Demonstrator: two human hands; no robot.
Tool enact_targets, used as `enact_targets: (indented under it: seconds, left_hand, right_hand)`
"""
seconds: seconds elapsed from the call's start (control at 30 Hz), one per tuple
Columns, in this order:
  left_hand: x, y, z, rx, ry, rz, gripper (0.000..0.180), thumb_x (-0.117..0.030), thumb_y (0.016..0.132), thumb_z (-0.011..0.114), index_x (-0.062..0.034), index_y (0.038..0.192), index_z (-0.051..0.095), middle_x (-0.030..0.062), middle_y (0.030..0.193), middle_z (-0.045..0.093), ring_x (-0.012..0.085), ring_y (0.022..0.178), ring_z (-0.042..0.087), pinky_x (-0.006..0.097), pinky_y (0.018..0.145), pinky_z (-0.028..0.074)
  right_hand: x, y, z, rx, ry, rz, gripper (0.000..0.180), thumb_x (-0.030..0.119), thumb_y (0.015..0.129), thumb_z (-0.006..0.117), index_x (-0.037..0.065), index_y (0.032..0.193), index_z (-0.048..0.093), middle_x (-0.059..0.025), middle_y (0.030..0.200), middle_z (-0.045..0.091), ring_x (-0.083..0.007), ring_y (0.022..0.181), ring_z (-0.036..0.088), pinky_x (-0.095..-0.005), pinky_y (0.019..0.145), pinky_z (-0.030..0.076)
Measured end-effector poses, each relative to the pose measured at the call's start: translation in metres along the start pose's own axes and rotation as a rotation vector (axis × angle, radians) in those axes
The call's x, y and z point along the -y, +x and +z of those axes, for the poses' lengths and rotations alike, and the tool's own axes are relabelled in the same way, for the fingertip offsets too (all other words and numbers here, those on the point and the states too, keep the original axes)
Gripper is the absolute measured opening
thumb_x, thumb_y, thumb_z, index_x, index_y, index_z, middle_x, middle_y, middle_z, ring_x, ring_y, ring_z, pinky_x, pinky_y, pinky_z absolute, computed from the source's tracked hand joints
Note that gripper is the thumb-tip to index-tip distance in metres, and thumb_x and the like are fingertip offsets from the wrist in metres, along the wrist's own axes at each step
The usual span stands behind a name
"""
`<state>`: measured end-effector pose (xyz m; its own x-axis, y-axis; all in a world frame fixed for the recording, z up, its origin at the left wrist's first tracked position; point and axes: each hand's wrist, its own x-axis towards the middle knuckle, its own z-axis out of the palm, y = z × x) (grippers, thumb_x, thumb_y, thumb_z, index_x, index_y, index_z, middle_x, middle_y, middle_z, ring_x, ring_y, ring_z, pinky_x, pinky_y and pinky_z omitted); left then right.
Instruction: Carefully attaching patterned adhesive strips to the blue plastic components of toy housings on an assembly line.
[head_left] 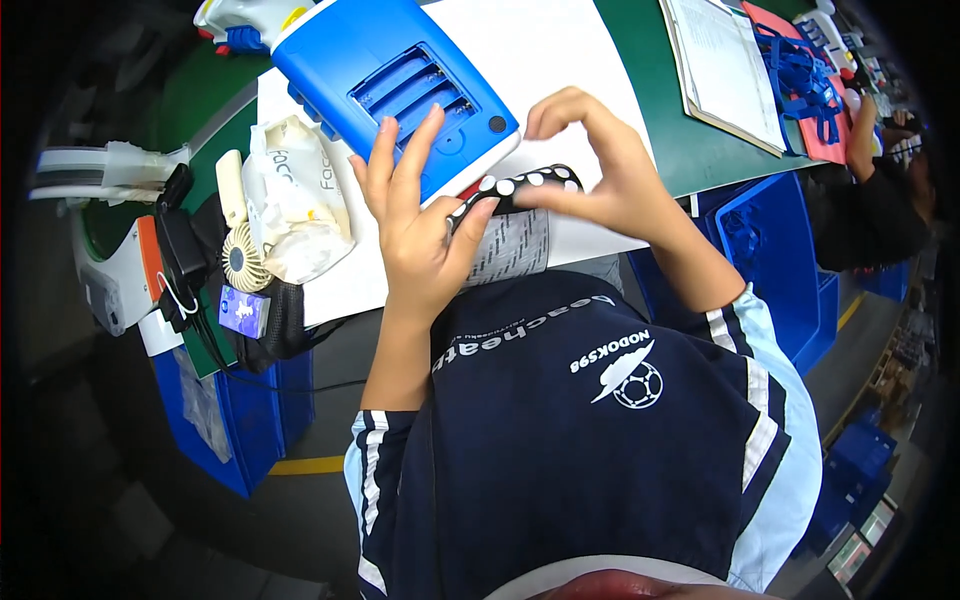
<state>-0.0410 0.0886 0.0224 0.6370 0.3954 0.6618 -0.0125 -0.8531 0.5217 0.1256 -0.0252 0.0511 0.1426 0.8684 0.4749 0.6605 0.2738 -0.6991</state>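
Green desk (675, 165), its edge bent by the lens, partly covered with a white sheet (560, 60); below, a grey floor with a yellow line (308, 466). Printed letters on a crumpled white plastic bag (300, 190), dark and partly folded away. White lettering and a football emblem (637, 384) on the navy shirt (560, 470), seen upside down. Small repeated print on a grey-white patterned piece (512, 248) at the near edge of the sheet, too fine for reading.

On the sheet, a blue-and-white plastic casing (345, 55), tilted, with open battery compartment (415, 80) facing up. Just below its lower corner, between both hands, a black band with white dots (535, 180); its exact kind, cannot tell. Left hand (410, 240) spread, index and middle fingers over the casing, thumb set apart across the band's left end. Right hand (625, 185) curved, thumb and forefinger wide apart, thumb at the band's right part, slightly blurred; whether touching, cannot tell.

To the left, near the bag: cream handheld fan (243, 255), purple box (244, 312), black adapter (180, 245). To the right: papers (720, 75), blue plastic parts (795, 75), blue bin (785, 285), and a co-worker's forearm (862, 140).
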Motion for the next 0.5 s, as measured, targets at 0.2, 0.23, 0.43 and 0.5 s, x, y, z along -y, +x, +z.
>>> enact_targets:
  seconds: [0.2,0.23,0.43,0.5]
  left_hand:
    - [-0.001,-0.002,-0.001,-0.017,-0.007,-0.013,0.025,-0.02,0.074,0.068,-0.0018,0.059,0.06,0.0144,0.13,0.048,0.0368,0.13,0.026,0.052,0.106,0.005]
    - [-0.001,-0.001,-0.001,-0.022,-0.008,-0.014,0.023,-0.02,0.074,0.068,-0.002,0.06,0.062,0.0143,0.129,0.048,0.0366,0.13,0.026,0.053,0.106,0.005]
    - [-0.004,0.0,0.001,0.0,0.005,-0.028,0.023,-0.019,0.074,0.068,-0.0015,0.061,0.062,0.0146,0.129,0.048,0.0362,0.13,0.025,0.053,0.106,0.004]
    - [-0.003,0.001,0.002,0.0,0.005,-0.026,0.023,-0.019,0.074,0.068,-0.0013,0.061,0.062,0.0147,0.129,0.048,0.0362,0.13,0.025,0.053,0.106,0.004]
  right_hand:
    - [0.01,-0.013,0.005,0.003,-0.047,-0.005,0.039,0.008,0.066,0.077,0.002,0.096,0.052,-0.0104,0.091,0.059,-0.0197,0.082,0.058,-0.0267,0.073,0.048]
    - [0.01,-0.014,0.005,0.003,-0.03,0.0,0.038,0.008,0.067,0.076,0.002,0.096,0.052,-0.0101,0.089,0.059,-0.0187,0.079,0.059,-0.0259,0.07,0.048]
    - [0.0,-0.022,0.006,-0.073,0.003,0.004,0.037,0.008,0.069,0.074,0.003,0.098,0.053,-0.0076,0.087,0.062,-0.0197,0.078,0.064,-0.0268,0.07,0.051]
    - [-0.005,-0.022,0.005,-0.078,0.0,-0.009,0.034,0.009,0.069,0.074,0.003,0.096,0.054,-0.0074,0.085,0.063,-0.0202,0.078,0.064,-0.0269,0.07,0.051]
